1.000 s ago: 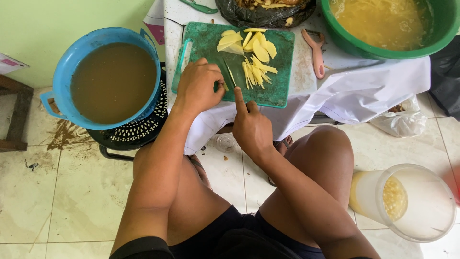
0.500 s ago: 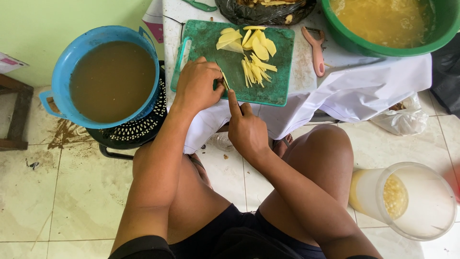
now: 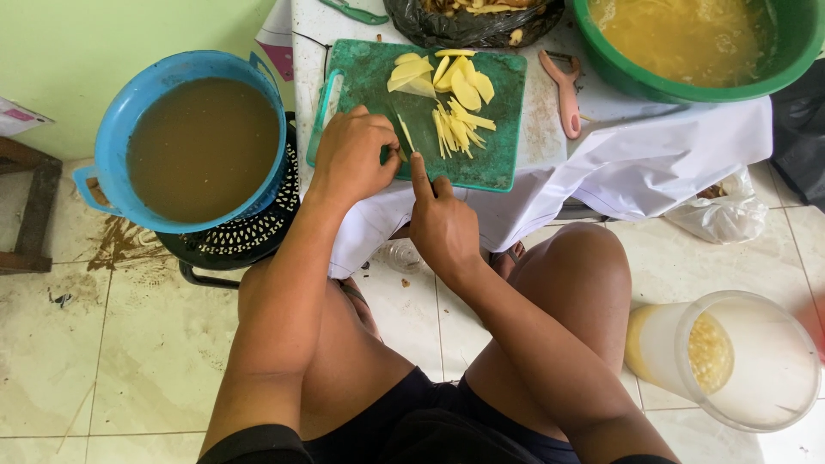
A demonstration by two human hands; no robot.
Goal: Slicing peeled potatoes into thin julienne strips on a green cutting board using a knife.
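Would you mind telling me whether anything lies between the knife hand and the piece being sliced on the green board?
Nothing visible does. The right hand holds the knife right beside the left hand; the cut strips lie off to the right on the green cutting board.

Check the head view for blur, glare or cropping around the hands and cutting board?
Head view: soft even daylight, no harsh shadows; left hand, right hand and cutting board sharp; mild sheen on floor tiles; green basin cropped at top edge.
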